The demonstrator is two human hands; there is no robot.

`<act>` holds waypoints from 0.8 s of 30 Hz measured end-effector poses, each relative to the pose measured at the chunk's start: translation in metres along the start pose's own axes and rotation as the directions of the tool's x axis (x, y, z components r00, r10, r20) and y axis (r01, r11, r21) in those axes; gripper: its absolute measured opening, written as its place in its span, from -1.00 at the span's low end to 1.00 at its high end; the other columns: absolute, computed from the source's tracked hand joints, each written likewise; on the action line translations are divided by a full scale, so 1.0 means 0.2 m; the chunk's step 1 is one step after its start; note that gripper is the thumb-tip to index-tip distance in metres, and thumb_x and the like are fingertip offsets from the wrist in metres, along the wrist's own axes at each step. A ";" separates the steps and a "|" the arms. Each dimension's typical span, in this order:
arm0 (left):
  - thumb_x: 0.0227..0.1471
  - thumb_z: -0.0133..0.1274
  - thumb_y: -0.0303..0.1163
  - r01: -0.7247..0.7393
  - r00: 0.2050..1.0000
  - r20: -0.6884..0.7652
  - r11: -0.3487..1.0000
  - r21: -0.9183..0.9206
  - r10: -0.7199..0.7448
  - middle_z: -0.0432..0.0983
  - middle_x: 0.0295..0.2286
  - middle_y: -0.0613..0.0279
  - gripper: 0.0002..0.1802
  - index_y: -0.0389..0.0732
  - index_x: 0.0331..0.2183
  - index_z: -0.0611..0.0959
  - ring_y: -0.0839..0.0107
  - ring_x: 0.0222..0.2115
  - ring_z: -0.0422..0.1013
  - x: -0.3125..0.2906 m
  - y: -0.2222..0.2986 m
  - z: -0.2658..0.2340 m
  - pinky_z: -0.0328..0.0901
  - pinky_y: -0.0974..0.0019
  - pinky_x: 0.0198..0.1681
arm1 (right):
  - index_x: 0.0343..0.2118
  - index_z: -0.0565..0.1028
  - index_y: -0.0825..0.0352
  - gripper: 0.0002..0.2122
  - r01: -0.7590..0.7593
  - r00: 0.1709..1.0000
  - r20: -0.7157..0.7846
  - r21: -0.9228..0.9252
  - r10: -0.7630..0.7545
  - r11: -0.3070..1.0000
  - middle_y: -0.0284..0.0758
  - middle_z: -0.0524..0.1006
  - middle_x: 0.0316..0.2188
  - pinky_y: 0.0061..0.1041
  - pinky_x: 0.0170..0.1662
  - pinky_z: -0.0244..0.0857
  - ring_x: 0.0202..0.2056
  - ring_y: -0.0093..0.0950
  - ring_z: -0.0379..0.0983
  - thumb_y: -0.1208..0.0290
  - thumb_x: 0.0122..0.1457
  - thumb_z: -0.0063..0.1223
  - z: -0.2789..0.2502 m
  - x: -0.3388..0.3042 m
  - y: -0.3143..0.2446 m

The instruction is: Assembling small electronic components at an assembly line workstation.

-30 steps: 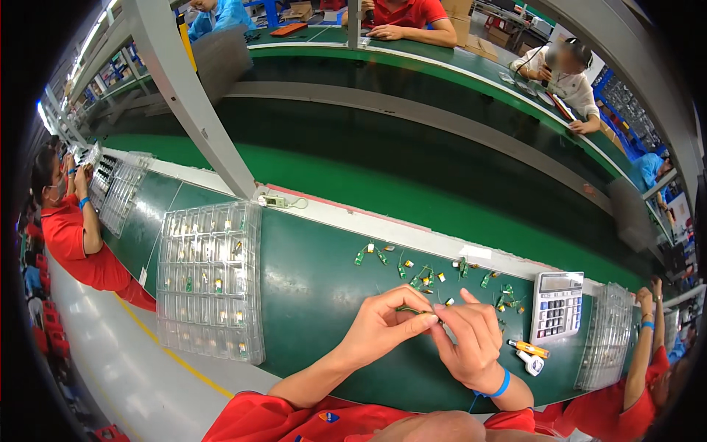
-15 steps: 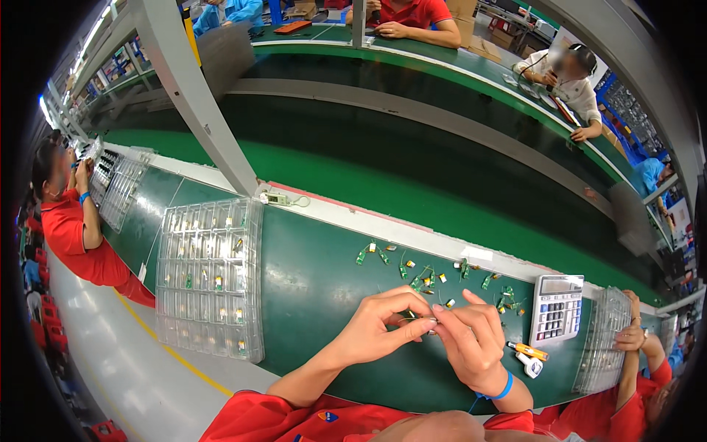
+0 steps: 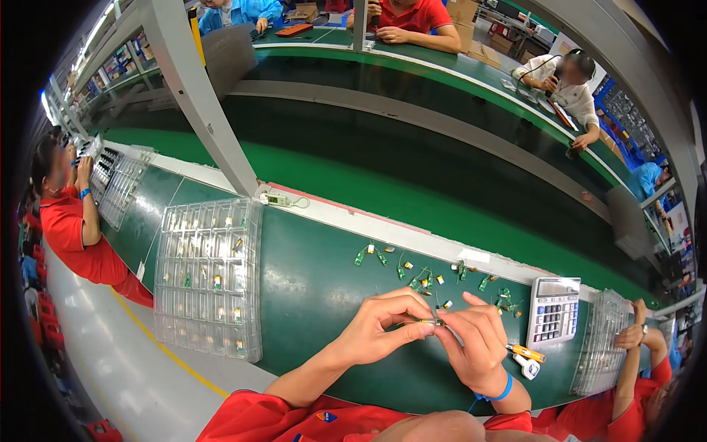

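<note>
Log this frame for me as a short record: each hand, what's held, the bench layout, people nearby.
Left hand: pinching a small electronic part, at left hand
Right hand: fingers on the same part, at right hand; blue wristband on wrist
Held part detail: too small to identify
Beyond hands: scattered green circuit boards
Right of hands: calculator, orange tool, white object
Left of hands: clear compartmented tray, small parts inside
People: co-workers left, right and across
</note>
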State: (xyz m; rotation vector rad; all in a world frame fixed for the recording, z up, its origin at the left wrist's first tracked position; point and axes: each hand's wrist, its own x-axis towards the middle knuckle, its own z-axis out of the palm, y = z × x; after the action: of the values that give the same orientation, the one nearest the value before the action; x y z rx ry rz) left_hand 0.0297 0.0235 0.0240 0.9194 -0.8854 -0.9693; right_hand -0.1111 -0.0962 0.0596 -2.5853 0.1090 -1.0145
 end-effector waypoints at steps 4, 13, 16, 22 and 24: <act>0.04 0.07 -0.61 -0.027 0.999 -0.027 1.000 -0.016 0.027 0.44 -0.32 0.12 -0.93 -0.42 -0.35 0.57 0.47 -0.32 0.43 0.00 -0.01 0.01 0.38 0.44 -0.25 | -0.33 0.52 0.37 -0.71 0.005 1.000 -0.003 -0.004 -0.005 1.000 -0.31 0.56 -0.43 -0.23 -0.14 0.42 -0.42 -0.38 0.43 0.63 -0.20 0.31 0.00 0.00 0.00; 0.05 0.08 -0.60 0.002 1.000 -0.015 1.000 0.002 -0.002 0.43 -0.34 0.13 -0.92 -0.42 -0.36 0.57 0.47 -0.33 0.43 0.00 0.00 0.00 0.36 0.44 -0.25 | -0.35 0.58 0.37 -0.73 -0.011 1.000 -0.013 0.013 0.011 1.000 -0.35 0.54 -0.47 -0.28 -0.13 0.42 -0.42 -0.41 0.45 0.60 -0.21 0.33 0.00 0.01 0.00; 0.06 0.06 -0.60 -0.024 1.000 0.006 0.999 0.021 0.023 0.42 -0.32 0.13 -0.92 -0.42 -0.35 0.55 0.47 -0.34 0.43 0.00 0.01 0.00 0.37 0.42 -0.25 | -0.35 0.54 0.36 -0.72 -0.008 1.000 0.003 0.022 0.008 1.000 -0.31 0.55 -0.45 -0.21 -0.12 0.41 -0.41 -0.38 0.44 0.62 -0.21 0.32 -0.01 0.01 0.00; 0.06 0.04 -0.61 -0.022 1.000 -0.012 0.995 0.097 0.023 0.40 -0.31 0.13 -0.91 -0.40 -0.32 0.54 0.41 -0.32 0.43 0.01 0.05 0.03 0.42 0.37 -0.26 | -0.37 0.54 0.35 -0.74 -0.013 1.000 -0.006 0.036 0.013 0.999 -0.31 0.53 -0.48 -0.20 -0.11 0.40 -0.41 -0.38 0.44 0.59 -0.20 0.33 -0.02 0.01 0.01; 0.07 0.04 -0.61 0.007 0.999 -0.035 1.000 -0.011 -0.008 0.40 -0.31 0.13 -0.91 -0.39 -0.31 0.54 0.41 -0.32 0.43 -0.01 0.03 0.05 0.43 0.37 -0.28 | -0.38 0.54 0.35 -0.75 -0.011 1.000 -0.014 0.040 0.011 0.999 -0.31 0.53 -0.49 -0.19 -0.11 0.40 -0.41 -0.37 0.44 0.58 -0.20 0.32 -0.02 0.00 -0.01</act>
State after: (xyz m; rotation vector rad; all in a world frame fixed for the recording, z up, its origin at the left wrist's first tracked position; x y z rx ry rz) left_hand 0.0221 0.0241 0.0320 0.9285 -0.8473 -0.9609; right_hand -0.1131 -0.0960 0.0630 -2.5387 0.1055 -1.0212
